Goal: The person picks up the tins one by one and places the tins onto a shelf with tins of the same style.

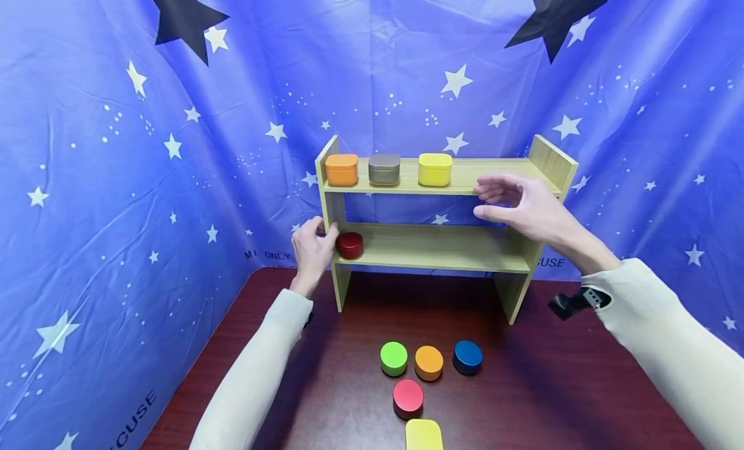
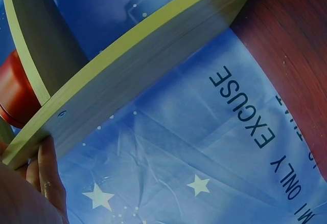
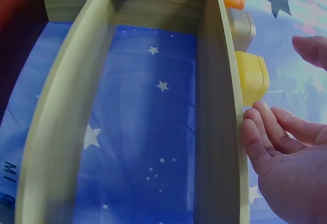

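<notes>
My left hand (image 1: 314,246) grips the left side panel of a wooden two-tier shelf (image 1: 442,246), next to a dark red round tin (image 1: 351,245) on the lower board. In the left wrist view, fingers (image 2: 49,168) lie against the panel's outer face. Nothing is in my right hand (image 1: 526,204), held with thumb and fingers apart by the right part of the upper board. Left of it on that board stands a yellow rounded-square tin (image 1: 434,170). Farther left are a grey tin (image 1: 384,170) and an orange tin (image 1: 341,170).
On the dark red table (image 1: 261,359) in front of the shelf sit a green round tin (image 1: 394,358), an orange round tin (image 1: 429,363), a blue round tin (image 1: 467,357) and a red round tin (image 1: 408,398). A yellow tin (image 1: 424,435) is nearest me. Blue star-patterned cloth (image 1: 372,69) hangs behind.
</notes>
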### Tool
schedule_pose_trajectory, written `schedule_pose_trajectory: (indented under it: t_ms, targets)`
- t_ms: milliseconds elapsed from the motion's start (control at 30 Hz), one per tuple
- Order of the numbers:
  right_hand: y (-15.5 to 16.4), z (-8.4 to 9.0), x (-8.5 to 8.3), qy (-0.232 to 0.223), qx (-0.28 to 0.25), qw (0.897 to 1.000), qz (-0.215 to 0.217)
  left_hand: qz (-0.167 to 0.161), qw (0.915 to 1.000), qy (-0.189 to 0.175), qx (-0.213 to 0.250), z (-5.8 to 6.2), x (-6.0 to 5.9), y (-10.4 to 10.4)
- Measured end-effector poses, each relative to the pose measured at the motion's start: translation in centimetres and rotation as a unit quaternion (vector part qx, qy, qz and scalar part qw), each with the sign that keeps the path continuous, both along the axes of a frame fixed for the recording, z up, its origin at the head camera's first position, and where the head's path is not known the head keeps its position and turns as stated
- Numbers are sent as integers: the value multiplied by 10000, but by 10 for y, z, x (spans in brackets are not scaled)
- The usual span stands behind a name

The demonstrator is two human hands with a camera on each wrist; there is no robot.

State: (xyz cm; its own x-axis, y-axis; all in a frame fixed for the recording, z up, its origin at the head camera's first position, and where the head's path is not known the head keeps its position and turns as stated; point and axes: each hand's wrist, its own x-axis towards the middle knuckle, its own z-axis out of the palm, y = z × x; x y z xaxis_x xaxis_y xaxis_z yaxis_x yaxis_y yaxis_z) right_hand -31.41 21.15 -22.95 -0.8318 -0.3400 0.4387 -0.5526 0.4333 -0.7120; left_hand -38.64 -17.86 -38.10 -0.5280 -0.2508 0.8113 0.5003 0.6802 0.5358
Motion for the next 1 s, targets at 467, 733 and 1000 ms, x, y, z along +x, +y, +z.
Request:
schedule_pose_trajectory:
  t_ms: [467,733,1000]
  targets:
    - [2,-49,29,-55,132,9997,173,12,10000,-20,69,1,0,3]
    - [1,-71,43,-219,67,9987,447,54,10000,30,18,0,-3,1]
    - [-4,-96,58,-186,167,9972,707,3,10000,-69,28,0,-3,-1]
